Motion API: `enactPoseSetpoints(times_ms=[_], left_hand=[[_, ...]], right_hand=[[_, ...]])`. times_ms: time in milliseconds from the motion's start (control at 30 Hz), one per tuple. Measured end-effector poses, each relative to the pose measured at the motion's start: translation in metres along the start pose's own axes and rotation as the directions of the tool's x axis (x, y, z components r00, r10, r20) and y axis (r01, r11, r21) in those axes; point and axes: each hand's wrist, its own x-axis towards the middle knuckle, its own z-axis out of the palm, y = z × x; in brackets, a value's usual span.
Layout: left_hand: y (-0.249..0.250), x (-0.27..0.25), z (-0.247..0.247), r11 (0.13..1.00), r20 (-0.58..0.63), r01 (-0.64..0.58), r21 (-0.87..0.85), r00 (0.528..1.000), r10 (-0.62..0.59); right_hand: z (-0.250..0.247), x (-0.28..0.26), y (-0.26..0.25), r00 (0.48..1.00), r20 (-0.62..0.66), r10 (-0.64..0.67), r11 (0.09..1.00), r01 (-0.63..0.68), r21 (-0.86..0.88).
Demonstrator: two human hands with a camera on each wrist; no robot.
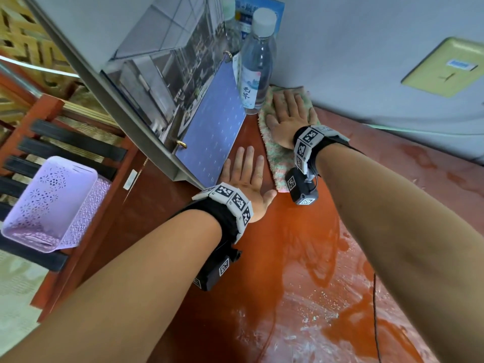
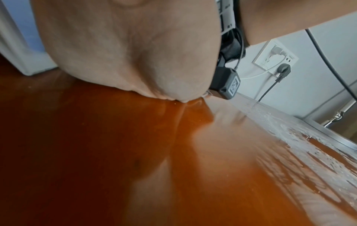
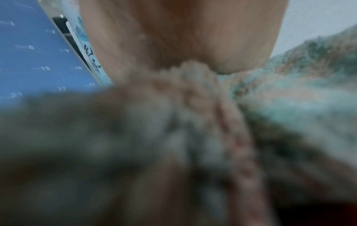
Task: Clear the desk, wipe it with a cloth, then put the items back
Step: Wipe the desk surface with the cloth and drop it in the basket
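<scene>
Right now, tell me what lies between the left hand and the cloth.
Only bare wet desk: the head view shows a narrow strip between the left hand and the cloth.

Both forearms are bare, with no sleeves. Each wrist wears a black strap ringed with white tiles printed with black square codes, one by the left hand and one by the right hand. Below each strap hangs a black camera block with its own code tile, and the right one trails a thin black cable.
</scene>
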Motion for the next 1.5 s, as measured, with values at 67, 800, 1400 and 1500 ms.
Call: enactPoseSetpoints(times_ms=[67, 800, 1400, 1500], left_hand=[[0.001, -0.001, -0.001, 1.0, 0.017, 0.003, 0.009, 1.0, -0.004], [0.004, -0.001, -0.004, 0.999, 0.013, 0.027, 0.033, 1.0, -0.027], [0.005, 0.001, 0.0, 0.999, -0.03, 0.04, 0.032, 0.999, -0.039], [0.007, -0.001, -0.006, 0.996, -0.007, 0.059, 0.075, 0.998, -0.058]], right_hand=[[-0.004, 0.005, -0.003, 1.0, 0.009, -0.015, 1.0, 0.015, -0.024], [-0.005, -0.001, 0.012, 0.996, 0.012, 0.087, 0.996, -0.087, 0.018], [0.009, -0.032, -0.008, 0.989, 0.142, -0.044, 0.998, 0.05, -0.04], [0.014, -0.048, -0.006, 0.981, 0.171, -0.09, 0.994, 0.098, -0.039]])
